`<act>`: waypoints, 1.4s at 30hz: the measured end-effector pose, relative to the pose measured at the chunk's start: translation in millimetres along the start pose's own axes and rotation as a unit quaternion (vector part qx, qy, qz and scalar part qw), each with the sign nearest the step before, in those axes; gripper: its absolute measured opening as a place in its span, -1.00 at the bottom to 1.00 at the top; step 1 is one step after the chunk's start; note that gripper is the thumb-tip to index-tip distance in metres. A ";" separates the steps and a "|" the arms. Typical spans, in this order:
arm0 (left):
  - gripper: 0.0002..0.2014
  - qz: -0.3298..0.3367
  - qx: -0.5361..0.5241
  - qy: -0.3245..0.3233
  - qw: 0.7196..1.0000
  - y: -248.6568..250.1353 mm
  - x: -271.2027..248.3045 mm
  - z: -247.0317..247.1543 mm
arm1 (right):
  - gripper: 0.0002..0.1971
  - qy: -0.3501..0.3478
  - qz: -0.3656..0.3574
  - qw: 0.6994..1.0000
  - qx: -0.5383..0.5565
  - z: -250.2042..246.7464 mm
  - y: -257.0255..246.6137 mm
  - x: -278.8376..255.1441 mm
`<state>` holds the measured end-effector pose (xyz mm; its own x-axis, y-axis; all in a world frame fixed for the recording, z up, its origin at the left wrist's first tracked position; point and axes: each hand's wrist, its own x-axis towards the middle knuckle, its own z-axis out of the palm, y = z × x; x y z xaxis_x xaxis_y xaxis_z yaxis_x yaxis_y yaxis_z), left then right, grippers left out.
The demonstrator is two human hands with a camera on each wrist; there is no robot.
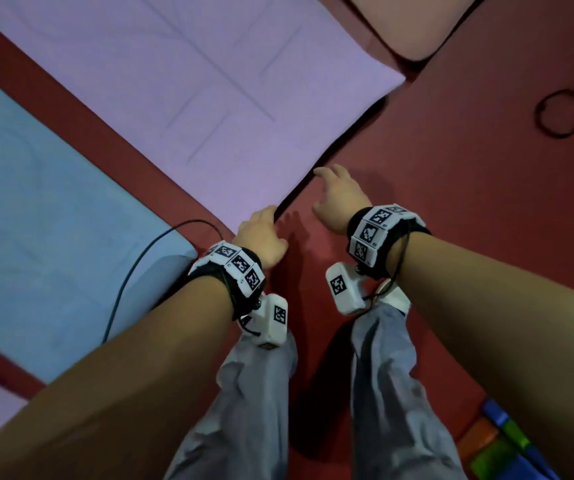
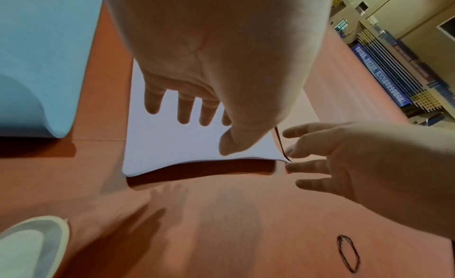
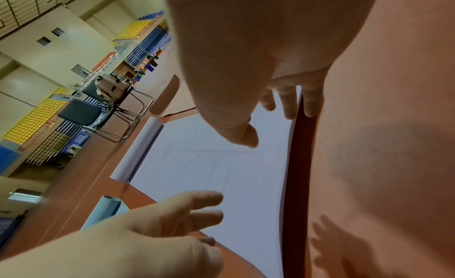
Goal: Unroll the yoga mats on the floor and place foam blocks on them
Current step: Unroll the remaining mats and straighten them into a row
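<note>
The purple yoga mat (image 1: 209,81) lies unrolled on the red floor, and its near edge (image 2: 197,161) curls slightly up off the floor. My left hand (image 1: 261,237) hovers over the near left corner with straight fingers (image 2: 184,111) above the mat. My right hand (image 1: 339,199) reaches to the same edge further right, fingers (image 3: 288,103) spread and holding nothing. In the right wrist view the mat's far end (image 3: 138,152) is curled into a small roll. Coloured foam blocks (image 1: 500,445) lie at the bottom right, behind my right arm.
A blue mat (image 1: 36,202) lies to the left, a pink mat (image 1: 410,22) at the top right. A black cable (image 1: 133,271) crosses the blue mat's corner. A black elastic ring (image 1: 561,114) lies on the floor at right. Two chairs (image 3: 81,113) stand far off.
</note>
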<state>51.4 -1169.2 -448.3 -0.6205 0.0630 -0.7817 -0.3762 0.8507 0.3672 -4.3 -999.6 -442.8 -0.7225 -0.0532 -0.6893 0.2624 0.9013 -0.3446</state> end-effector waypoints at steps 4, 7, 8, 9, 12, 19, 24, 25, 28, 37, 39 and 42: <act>-0.29 -0.014 0.003 0.012 1.000 -9.2 -53.1 -28.2 | -0.31 -0.021 -0.002 1.000 -0.015 -15.5 -31.7 -43.4; -0.31 -0.036 -0.006 0.028 0.999 -25.5 -98.8 -39.2 | -0.35 -0.031 -0.011 0.999 -0.032 -19.1 -58.3 -82.1; -0.31 -0.046 -0.013 0.030 0.998 -30.7 -112.6 -39.6 | -0.36 -0.034 -0.014 0.999 -0.037 -18.0 -64.9 -93.6; -0.30 -0.055 -0.021 0.032 0.998 -37.9 -126.9 -39.5 | -0.36 -0.039 -0.020 0.998 -0.041 -15.1 -71.9 -106.2; -0.31 -0.084 -0.053 0.050 0.994 -64.9 -171.7 -34.1 | -0.37 -0.063 -0.049 0.995 -0.062 2.0 -95.8 -142.8; -0.33 -0.145 -0.103 0.065 0.982 -152.3 -243.4 -13.5 | -0.39 -0.115 -0.082 0.984 -0.107 67.5 -147.7 -193.7; -0.36 -0.188 -0.123 0.067 0.972 -249.4 -274.9 -4.3 | -0.38 -0.133 -0.101 0.979 -0.117 138.2 -199.5 -211.9; -0.37 -0.198 -0.124 0.066 0.970 -278.9 -278.8 -3.0 | -0.38 -0.140 -0.101 0.977 -0.125 161.3 -214.9 -211.9; -0.37 -0.202 -0.129 0.062 0.969 -323.5 -282.1 0.7 | -0.41 -0.144 -0.098 0.974 -0.144 192.4 -234.1 -210.3; -0.36 -0.206 -0.136 0.051 0.968 -505.1 -250.9 11.2 | -0.38 -0.170 -0.088 0.965 -0.177 354.3 -323.5 -160.2; -0.33 -0.204 -0.133 0.052 0.969 -531.9 -241.9 16.4 | -0.37 -0.178 -0.094 0.962 -0.182 378.6 -332.6 -145.8; -0.31 -0.197 -0.122 0.039 0.972 -568.1 -226.6 28.1 | -0.40 -0.194 -0.106 0.954 -0.202 417.1 -339.4 -125.0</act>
<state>425.1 -1652.1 -494.0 -0.4411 -0.2907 -0.8491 -0.7421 0.6502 0.1629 263.8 -1478.2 -505.4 -0.4199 -0.3371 -0.8426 -0.1877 0.9406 -0.2828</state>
